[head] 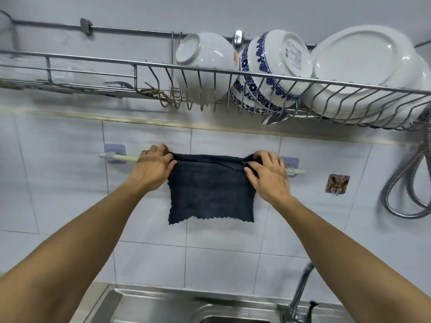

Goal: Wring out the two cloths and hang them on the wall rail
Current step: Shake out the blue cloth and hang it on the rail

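A dark navy cloth [211, 190] hangs spread flat over the pale wall rail [121, 157], which is fixed to the tiles by two lilac brackets. My left hand [152, 170] pinches the cloth's top left corner at the rail. At the top right corner, my right hand [268, 174] grips the folded edge. The cloth's scalloped lower edge hangs free against the tiles. Only one cloth is in sight.
A steel dish rack [326, 86] above the rail holds white bowls [205, 66], a blue-patterned bowl [272, 68] and plates [363, 73]. A steel sink [149, 306] with a tap [300, 292] lies below. A coiled metal hose [410, 183] and a small sticker hook [337, 184] are at the right.
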